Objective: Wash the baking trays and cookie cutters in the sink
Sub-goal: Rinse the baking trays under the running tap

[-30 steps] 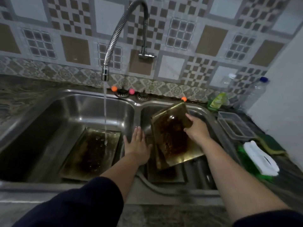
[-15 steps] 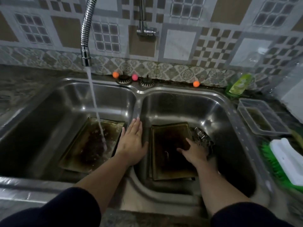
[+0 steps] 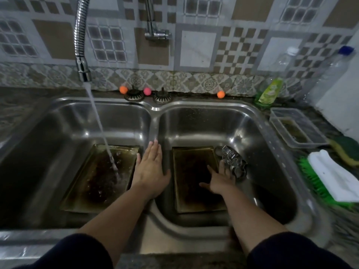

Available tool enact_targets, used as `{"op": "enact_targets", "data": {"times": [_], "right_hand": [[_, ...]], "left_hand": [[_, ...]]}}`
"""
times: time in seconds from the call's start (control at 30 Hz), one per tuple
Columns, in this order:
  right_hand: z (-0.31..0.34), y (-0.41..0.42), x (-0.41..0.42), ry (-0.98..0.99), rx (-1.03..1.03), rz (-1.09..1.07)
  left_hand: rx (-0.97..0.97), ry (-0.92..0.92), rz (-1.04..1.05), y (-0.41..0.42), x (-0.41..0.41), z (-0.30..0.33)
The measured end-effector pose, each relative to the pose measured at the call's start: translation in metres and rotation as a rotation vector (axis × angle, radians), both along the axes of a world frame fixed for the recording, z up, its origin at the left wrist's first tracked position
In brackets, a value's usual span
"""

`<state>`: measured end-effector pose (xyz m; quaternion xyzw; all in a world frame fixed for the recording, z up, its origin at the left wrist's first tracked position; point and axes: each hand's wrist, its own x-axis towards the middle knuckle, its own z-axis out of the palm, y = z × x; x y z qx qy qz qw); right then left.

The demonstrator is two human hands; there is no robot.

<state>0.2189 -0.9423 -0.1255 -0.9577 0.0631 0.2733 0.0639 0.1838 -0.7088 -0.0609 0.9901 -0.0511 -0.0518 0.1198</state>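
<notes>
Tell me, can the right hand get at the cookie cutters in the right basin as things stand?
Probably yes: the right hand lies open beside the cookie cutters, fingertips at their edge, nothing between them.

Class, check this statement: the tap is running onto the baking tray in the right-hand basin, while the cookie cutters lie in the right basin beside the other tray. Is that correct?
Not quite. The head view shows the water stream landing on the baking tray in the left-hand basin, not the right. The rest holds: the cookie cutters lie in the right basin beside the other tray.
</notes>
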Motion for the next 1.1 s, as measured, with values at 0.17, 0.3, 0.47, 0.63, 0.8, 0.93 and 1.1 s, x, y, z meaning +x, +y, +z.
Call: {"op": "enact_targets", "data": {"times": [0.17, 0.3, 0.47, 0.63, 0.8, 0.93, 1.1], "right_hand": [[0.034, 0.026, 0.001, -0.141, 0.088, 0.003], [0.073, 0.078, 0.001, -0.324, 0.168, 0.004], [0.112, 0.163, -0.003, -0.527, 0.225, 0.051], [0.102, 0.25, -0.024, -0.724, 0.282, 0.257], [0.051, 0.303, -0.019, -0.328, 0.31, -0.039], [0.025, 0.31, -0.018, -0.208, 0.132, -0.282], [0.015, 0.309, -0.014, -0.151, 0.046, -0.372]], "left_hand": [[-0.101, 0.013, -0.041, 0.004, 0.001, 0.0], [-0.206, 0.038, -0.105, 0.01, -0.002, 0.002], [-0.281, 0.11, -0.143, 0.062, -0.009, 0.0], [-0.234, 0.262, -0.044, 0.151, -0.003, -0.015], [-0.044, 0.34, -0.108, 0.202, 0.012, -0.032], [0.047, 0.349, -0.25, 0.204, 0.025, -0.046], [0.143, 0.389, -0.333, 0.202, 0.029, -0.074]]}}
